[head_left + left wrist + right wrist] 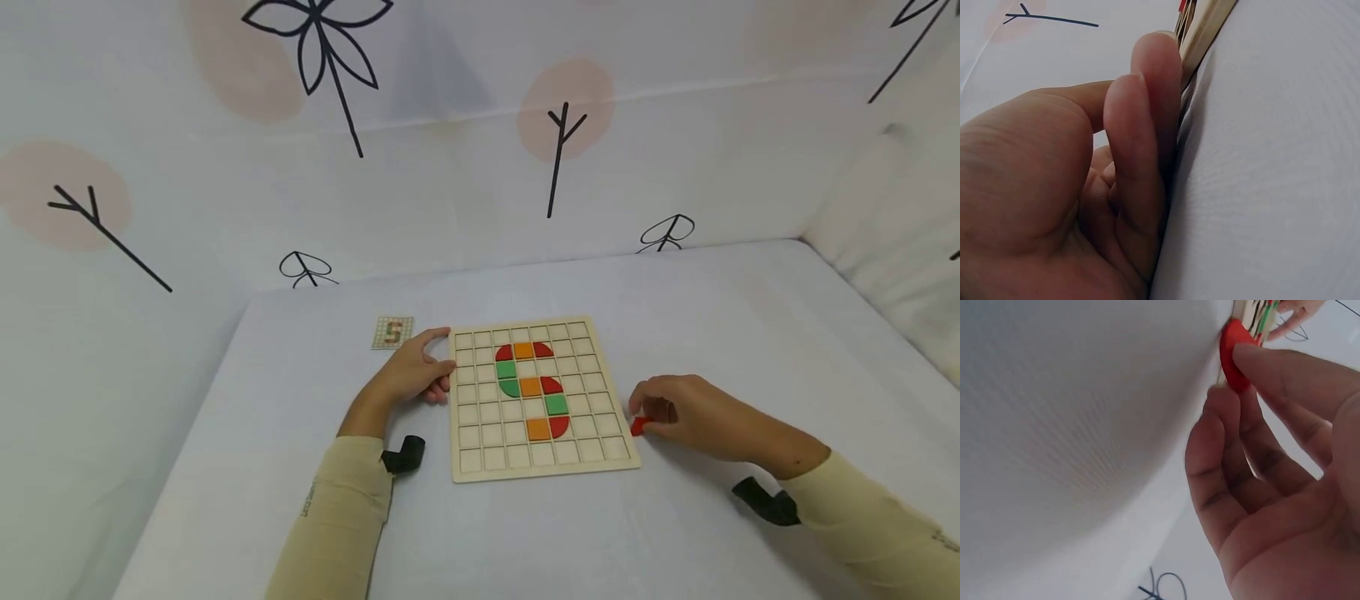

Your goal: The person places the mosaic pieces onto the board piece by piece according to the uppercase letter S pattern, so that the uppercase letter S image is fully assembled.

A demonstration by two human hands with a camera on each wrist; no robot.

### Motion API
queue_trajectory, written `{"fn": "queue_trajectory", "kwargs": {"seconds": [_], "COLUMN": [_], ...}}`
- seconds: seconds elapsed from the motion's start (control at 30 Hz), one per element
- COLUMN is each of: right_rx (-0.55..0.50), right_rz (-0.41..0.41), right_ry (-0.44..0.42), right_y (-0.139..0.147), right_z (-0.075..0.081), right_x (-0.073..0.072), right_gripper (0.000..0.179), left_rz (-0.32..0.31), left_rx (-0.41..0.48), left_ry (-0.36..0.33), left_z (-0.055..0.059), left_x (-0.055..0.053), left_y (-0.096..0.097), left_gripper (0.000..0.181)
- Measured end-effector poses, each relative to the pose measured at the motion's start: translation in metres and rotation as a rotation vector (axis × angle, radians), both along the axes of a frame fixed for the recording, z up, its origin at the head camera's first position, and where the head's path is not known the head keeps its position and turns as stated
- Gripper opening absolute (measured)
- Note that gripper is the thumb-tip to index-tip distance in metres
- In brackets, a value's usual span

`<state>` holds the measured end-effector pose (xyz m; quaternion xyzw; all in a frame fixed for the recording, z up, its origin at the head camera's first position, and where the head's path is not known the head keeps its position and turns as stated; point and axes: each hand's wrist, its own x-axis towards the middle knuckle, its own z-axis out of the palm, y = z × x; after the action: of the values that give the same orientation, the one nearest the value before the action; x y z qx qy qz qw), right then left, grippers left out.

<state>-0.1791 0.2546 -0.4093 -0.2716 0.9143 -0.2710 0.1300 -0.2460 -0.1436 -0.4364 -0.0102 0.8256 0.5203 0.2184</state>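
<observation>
In the head view a square wooden grid board point(480, 460) lies flat, bearing several red, orange and green tiles set in an S shape. At the board's left edge, my left hand point(411, 371) touches the rim with thumb and index finger; its other fingers bend beneath. The left wrist view has those fingertips point(1157, 53) right against the board's side. Just beyond the right edge, my right hand point(686, 412) pinches a red tile point(1232, 356) with a rounded side between thumb and fingers, low over the table.
A small pattern card point(393, 332) printed with an S shape lies behind my left hand. White cloth covers the table point(525, 533). Behind it hangs a cloth backdrop point(465, 192) with leaf and twig drawings. Both wrists wear black camera mounts point(405, 455).
</observation>
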Motion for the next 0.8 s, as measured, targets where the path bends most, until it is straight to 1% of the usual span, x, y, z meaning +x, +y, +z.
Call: {"fn": "queue_trajectory", "kwargs": {"seconds": [0.13, 0.23, 0.37, 0.47, 0.63, 0.8], "right_rx": [-0.032, -0.042, -0.039, -0.045, -0.093, -0.180], "right_rz": [0.033, 0.018, -0.013, -0.006, 0.056, 0.131], "right_ry": [0.005, 0.017, -0.005, -0.019, -0.003, 0.029], "right_y": [0.001, -0.004, -0.021, -0.038, -0.067, -0.095], "right_z": [0.008, 0.014, 0.020, 0.021, 0.023, 0.025], "right_x": [-0.002, -0.004, -0.006, -0.008, -0.014, -0.021], "right_gripper": [0.024, 0.023, 0.020, 0.017, 0.015, 0.016], "left_rz": [0.003, -0.005, -0.009, -0.006, -0.007, -0.007], "left_rx": [-0.007, -0.002, 0.003, 0.003, 0.009, 0.004], "left_ry": [-0.003, 0.006, 0.016, 0.010, 0.008, 0.012], "left_z": [-0.001, -0.002, -0.002, -0.002, -0.002, -0.001], "left_x": [0.001, 0.001, 0.001, 0.002, 0.002, 0.000], "left_y": [-0.001, -0.001, -0.001, -0.002, -0.003, -0.002], "left_gripper": [0.067, 0.067, 0.067, 0.067, 0.066, 0.066]}}
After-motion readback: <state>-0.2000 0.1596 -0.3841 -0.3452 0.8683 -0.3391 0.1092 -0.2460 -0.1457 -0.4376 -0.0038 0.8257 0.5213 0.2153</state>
